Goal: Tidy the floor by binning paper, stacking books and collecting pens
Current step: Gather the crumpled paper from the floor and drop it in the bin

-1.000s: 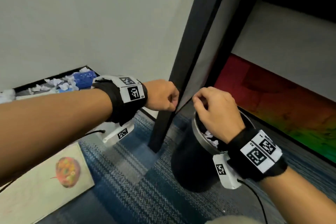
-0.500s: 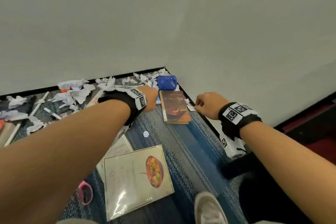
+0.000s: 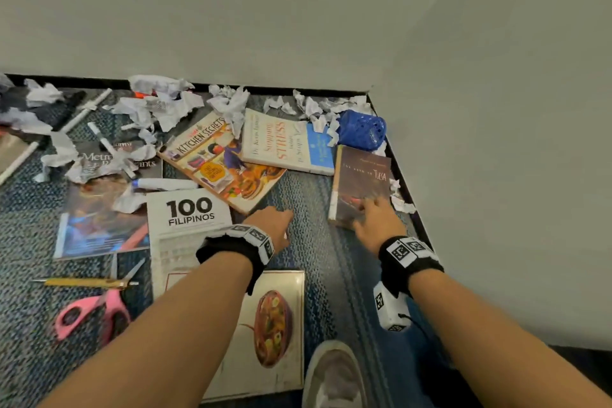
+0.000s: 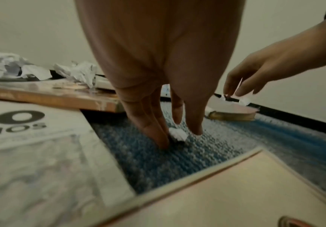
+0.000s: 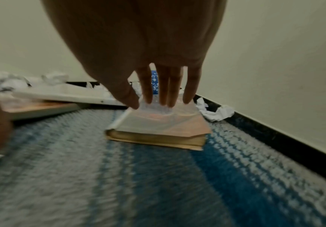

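The left hand (image 3: 274,225) is straddling, not yet pinching, a small paper scrap (image 4: 177,135) on the carpet (image 4: 158,162) with near-straight fingers (image 4: 159,132), the right hand (image 3: 377,225) spreading empty over the brown book (image 3: 361,182); a shallow pinch risks flicking the scrap away.

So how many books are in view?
6: Kitchen Secrets and Stress by the far wall, Tulsa under right fingers, 100 Filipinos centre, bowl-cover book beneath left arm, Metro magazine left; possible seventh at left edge.
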`<action>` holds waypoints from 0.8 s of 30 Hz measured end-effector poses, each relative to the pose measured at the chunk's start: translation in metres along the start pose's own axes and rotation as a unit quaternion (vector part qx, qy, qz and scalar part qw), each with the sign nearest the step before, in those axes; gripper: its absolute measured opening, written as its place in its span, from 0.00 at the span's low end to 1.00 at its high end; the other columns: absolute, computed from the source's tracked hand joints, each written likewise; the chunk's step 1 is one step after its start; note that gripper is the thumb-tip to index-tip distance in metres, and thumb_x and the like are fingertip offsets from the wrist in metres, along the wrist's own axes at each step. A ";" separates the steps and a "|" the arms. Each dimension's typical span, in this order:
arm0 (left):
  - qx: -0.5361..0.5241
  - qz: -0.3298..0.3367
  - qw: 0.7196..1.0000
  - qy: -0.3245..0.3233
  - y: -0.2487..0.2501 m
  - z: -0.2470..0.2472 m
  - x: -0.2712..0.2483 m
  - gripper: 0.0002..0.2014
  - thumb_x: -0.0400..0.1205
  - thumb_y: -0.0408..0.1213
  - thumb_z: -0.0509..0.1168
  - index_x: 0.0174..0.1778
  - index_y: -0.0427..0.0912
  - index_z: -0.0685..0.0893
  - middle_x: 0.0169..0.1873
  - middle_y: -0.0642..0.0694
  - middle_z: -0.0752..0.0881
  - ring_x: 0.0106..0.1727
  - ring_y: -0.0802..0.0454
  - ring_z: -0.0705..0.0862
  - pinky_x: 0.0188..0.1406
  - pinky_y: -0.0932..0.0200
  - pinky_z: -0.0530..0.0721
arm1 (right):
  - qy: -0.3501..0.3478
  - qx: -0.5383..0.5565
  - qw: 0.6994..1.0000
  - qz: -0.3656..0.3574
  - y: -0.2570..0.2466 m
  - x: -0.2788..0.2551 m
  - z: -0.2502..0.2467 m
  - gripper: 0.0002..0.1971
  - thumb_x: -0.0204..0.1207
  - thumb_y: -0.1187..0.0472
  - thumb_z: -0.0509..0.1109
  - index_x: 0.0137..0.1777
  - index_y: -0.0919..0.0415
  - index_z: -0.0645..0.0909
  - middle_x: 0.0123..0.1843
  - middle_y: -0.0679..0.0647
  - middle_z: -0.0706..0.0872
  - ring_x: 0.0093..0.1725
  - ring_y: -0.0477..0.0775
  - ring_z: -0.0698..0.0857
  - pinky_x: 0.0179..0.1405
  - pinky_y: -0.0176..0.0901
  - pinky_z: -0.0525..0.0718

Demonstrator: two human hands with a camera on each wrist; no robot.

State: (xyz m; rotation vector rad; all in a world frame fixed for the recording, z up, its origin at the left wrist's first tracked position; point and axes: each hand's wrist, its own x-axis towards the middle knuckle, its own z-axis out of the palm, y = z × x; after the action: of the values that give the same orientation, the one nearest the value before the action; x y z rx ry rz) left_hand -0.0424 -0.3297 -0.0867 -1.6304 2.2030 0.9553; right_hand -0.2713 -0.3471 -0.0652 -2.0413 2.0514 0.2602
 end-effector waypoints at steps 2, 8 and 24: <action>0.021 -0.008 1.000 -0.012 0.003 0.005 0.012 0.16 0.81 0.36 0.66 0.63 0.39 0.74 0.60 0.35 0.79 0.60 0.34 0.81 0.60 0.42 0.81 | 0.045 -0.034 0.997 0.056 0.027 0.016 -0.003 0.24 0.74 0.54 0.69 0.67 0.61 0.72 0.67 0.62 0.75 0.65 0.65 0.77 0.62 0.55 0.78; 0.058 -0.068 0.995 -0.045 0.019 -0.005 0.018 0.12 0.83 0.28 0.60 0.62 0.31 0.80 0.61 0.33 0.82 0.62 0.36 0.83 0.58 0.48 0.81 | -0.074 -0.046 0.992 0.086 0.091 0.041 -0.015 0.27 0.77 0.62 0.65 0.76 0.64 0.66 0.71 0.64 0.69 0.65 0.70 0.78 0.64 0.56 0.77; 0.087 -0.073 0.988 0.102 0.039 -0.120 0.070 0.12 0.81 0.25 0.60 0.61 0.34 0.74 0.58 0.33 0.80 0.57 0.36 0.81 0.45 0.52 0.75 | 0.046 0.037 0.996 0.070 0.094 0.087 -0.014 0.13 0.81 0.63 0.56 0.62 0.66 0.73 0.60 0.66 0.80 0.56 0.69 0.83 0.50 0.53 0.79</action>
State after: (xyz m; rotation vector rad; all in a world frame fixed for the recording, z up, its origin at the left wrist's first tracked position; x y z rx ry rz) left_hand -0.0803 -0.4521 -0.0199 -1.8456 2.1854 0.5630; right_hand -0.3655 -0.4334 -0.0806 -1.9023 2.2282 0.1129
